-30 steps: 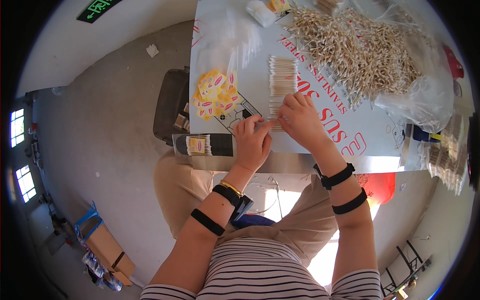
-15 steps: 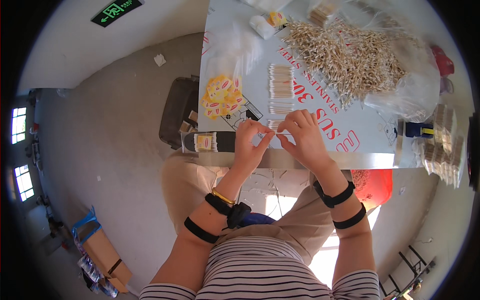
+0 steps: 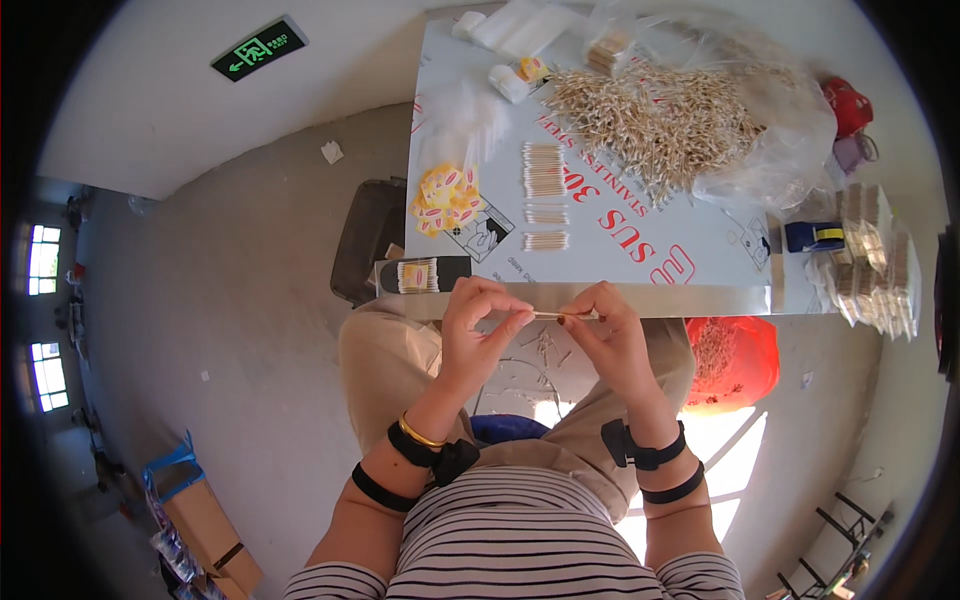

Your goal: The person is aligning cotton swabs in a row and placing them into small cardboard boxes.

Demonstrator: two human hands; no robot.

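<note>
My left hand (image 3: pixel 478 332) and my right hand (image 3: pixel 614 338) are level with the table's front edge, both closed in a pinch. Between the fingertips lie one or more cotton swabs (image 3: pixel 545 315), held sideways; the exact count is unclear. Just beyond, swabs lie in a large group (image 3: pixel 545 168) and two smaller groups (image 3: pixel 546 240). A big loose heap of cotton swabs (image 3: pixel 660 125) covers the far right of the table. Left of the groups are small yellow printed cards (image 3: pixel 445 203). A flat pack of swabs with a yellow card (image 3: pixel 416 275) rests on a black strip near my left hand.
Clear plastic bags (image 3: pixel 470 120) lie above the cards on the metal-topped table (image 3: pixel 620 298). A dark bin (image 3: pixel 358 240) stands left of it. At right are a blue tape dispenser (image 3: pixel 812 237) and stacked swab packs (image 3: pixel 872 260). A red bag (image 3: pixel 735 365) sits below the edge.
Both hands have drawn back toward me from the small swab groups to the table's front edge, now with a swab or swabs stretched between them. The view has shifted slightly.
</note>
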